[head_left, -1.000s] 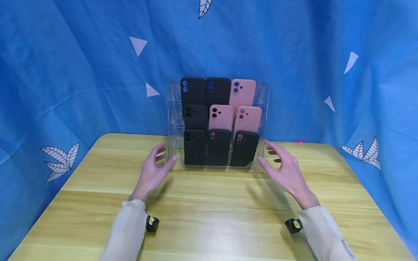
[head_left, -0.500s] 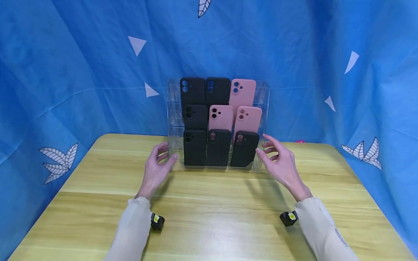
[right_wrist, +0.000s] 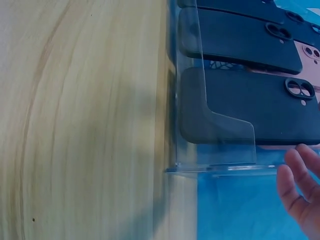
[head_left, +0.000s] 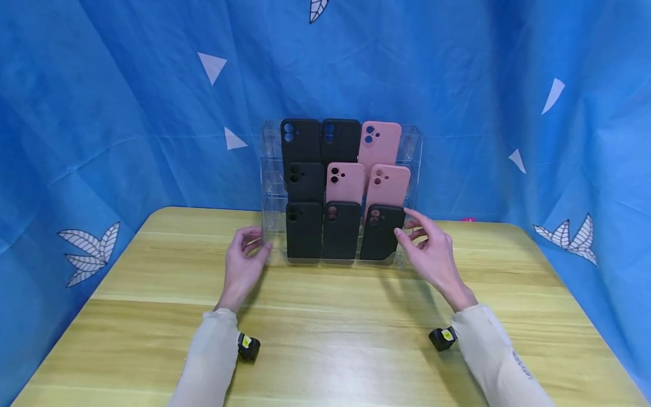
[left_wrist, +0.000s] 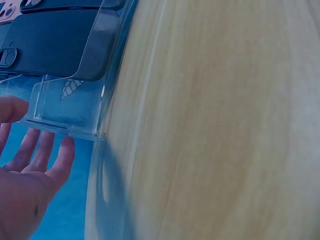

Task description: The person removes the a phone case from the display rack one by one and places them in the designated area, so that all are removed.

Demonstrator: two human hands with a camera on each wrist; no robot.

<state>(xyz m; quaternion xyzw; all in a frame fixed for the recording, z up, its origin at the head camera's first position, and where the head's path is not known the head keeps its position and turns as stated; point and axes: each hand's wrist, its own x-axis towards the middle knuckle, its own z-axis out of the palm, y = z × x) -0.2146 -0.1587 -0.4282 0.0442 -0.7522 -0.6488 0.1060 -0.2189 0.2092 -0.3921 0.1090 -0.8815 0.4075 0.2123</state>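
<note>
Loosely holding the rack [head_left: 276, 198] by its left edge with the left hand [head_left: 245, 268], presumably steadying it; gripping nothing with the right hand [head_left: 431, 257], poising it half-open at the right side of the rightmost case [head_left: 378, 237] in the rack's front row. Best pinching that side squarely, then drawing upward without catching the middle case [head_left: 341, 234].

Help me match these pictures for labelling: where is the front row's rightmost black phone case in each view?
Head: just right of and below centre, the black phone case beside the right hand.
Left wrist: not in it.
Right wrist: right half, lowest of the black cases.
Shared landmark: the clear stand.
</note>
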